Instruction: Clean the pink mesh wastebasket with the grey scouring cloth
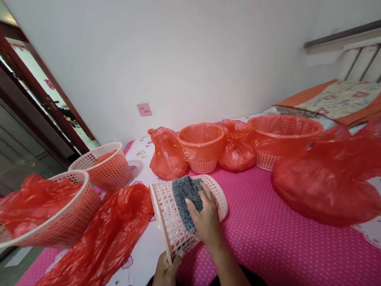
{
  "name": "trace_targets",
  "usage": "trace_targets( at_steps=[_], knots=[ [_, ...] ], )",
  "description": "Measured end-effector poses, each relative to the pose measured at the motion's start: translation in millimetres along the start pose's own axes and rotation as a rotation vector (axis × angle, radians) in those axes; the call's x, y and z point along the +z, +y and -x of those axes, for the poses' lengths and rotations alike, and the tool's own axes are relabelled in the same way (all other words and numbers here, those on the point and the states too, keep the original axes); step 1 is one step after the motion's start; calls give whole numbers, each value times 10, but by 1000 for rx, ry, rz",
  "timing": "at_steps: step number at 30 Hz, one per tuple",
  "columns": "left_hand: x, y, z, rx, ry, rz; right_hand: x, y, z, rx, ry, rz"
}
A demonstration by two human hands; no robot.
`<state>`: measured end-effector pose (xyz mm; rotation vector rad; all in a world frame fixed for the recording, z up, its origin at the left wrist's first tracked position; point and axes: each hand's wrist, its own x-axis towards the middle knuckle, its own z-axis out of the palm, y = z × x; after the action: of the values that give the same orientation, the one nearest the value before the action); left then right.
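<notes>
A white plastic lattice basket (173, 213) lies on its side on the pink dotted bed cover. My left hand (165, 277) grips its rim at the near end, fingers closed round the edge. My right hand (206, 218) presses a dark grey cloth (185, 194) flat against the basket's outer wall, fingers stretched over the cloth. A loose red plastic bag (103, 242) lies just left of the basket.
Two white baskets lined with red bags (51, 219) (105, 166) stand at the left bed edge. At the back sit a tied red bag (167, 154), two lined baskets (202, 146) (282, 134) and another bag (239, 150). A large red bag (331, 183) lies right.
</notes>
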<state>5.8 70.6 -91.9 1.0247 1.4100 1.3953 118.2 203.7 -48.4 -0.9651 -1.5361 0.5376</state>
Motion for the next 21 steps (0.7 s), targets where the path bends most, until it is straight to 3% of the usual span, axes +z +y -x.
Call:
trace_targets(
  at_steps=[4,10,12,17,21],
  knots=[
    [39,159,-4,28,-4,-9,-24,67,-14,53,20,42],
    [45,597,-175,57,295,14,-19,-97,23,-46,-11,-130],
    [46,662,-264,57,302,2,-7,-198,60,-81,-53,-199],
    [96,568,-346,209,385,-169,19,-372,150,-146,-152,-265],
    [137,464,-299,244,425,-170,53,-357,187,-141,-158,-258]
  ],
)
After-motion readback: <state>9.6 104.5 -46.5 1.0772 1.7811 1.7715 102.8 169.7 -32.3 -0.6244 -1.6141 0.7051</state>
